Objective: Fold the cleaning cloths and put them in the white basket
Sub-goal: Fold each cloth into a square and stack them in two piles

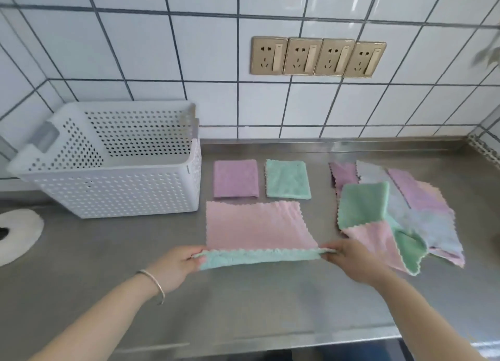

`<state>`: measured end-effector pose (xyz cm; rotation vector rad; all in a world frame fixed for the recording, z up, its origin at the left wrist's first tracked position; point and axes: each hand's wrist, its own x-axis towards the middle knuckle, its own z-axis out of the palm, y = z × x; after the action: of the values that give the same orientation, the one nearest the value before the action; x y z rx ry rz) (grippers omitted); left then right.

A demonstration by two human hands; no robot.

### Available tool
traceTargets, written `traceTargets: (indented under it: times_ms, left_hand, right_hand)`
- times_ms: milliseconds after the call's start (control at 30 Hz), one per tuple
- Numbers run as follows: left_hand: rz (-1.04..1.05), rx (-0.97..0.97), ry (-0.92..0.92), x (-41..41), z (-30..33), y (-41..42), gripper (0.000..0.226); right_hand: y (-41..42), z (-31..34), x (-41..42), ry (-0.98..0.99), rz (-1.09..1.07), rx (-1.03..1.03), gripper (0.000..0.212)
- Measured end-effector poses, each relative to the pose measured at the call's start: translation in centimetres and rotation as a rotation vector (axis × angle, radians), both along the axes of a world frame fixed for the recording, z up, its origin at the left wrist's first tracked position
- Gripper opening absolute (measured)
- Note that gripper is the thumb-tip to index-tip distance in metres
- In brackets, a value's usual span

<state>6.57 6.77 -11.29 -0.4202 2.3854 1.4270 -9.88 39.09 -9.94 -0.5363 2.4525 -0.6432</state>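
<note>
A pink cloth with a teal underside (257, 225) lies spread on the steel counter, its near edge lifted. My left hand (178, 262) pinches the near left corner and my right hand (349, 256) pinches the near right corner. Behind it lie two folded cloths side by side, one purple (235, 178) and one teal (287, 179). To the right sits a loose pile of unfolded cloths (400, 212) in green, pink, purple and grey-blue. The white perforated basket (113, 190) stands at the back left and looks empty.
The steel counter (243, 301) ends at a front edge close to me. A white round pad (16, 235) lies at the far left. A row of gold wall sockets (318, 56) sits on the tiled wall behind.
</note>
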Motion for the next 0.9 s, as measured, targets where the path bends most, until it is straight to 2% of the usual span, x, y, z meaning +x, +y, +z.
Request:
traceTargets:
  times_ms: [167, 267, 400, 500, 600, 700, 767, 900]
  left_hand:
    - [0.021, 0.191, -0.222, 1.9, -3.8, 1.1, 0.018]
    - [0.0, 0.191, -0.35, 2.2, -5.2, 0.9, 0.021]
    - [0.021, 0.161, -0.428, 1.5, -5.7, 0.5, 0.023]
    - [0.149, 0.121, -0.405, 0.4, -6.0, 0.6, 0.023]
    - [0.339, 0.113, -0.339, -0.9, -6.7, 0.6, 0.023]
    - [0.458, 0.057, -0.256, -2.4, -7.8, 0.6, 0.021]
    - [0.539, 0.01, -0.206, -3.4, -8.2, 0.8, 0.019]
    - [0.6, -0.099, -0.233, -5.1, -9.0, 1.4, 0.027]
  right_hand:
    - [0.7, -3.7, 2.1, -0.2, 0.062, 0.199, 0.024]
    - [0.9, -4.4, 2.3, -0.278, 0.12, 0.278, 0.042]
    - [0.6, -4.7, 1.2, -0.328, 0.145, 0.31, 0.043]
    - [0.0, -5.6, -0.4, -0.358, 0.026, 0.211, 0.036]
    - [-0.5, -7.0, -1.9, -0.429, -0.215, 0.003, 0.029]
    - [-1.4, -8.1, -3.0, -0.488, -0.408, -0.227, 0.011]
    - [-2.2, -8.5, -3.2, -0.469, -0.472, -0.281, 0.01]
    - [-3.6, -9.4, -3.5, -0.375, -0.57, -0.25, 0.017]
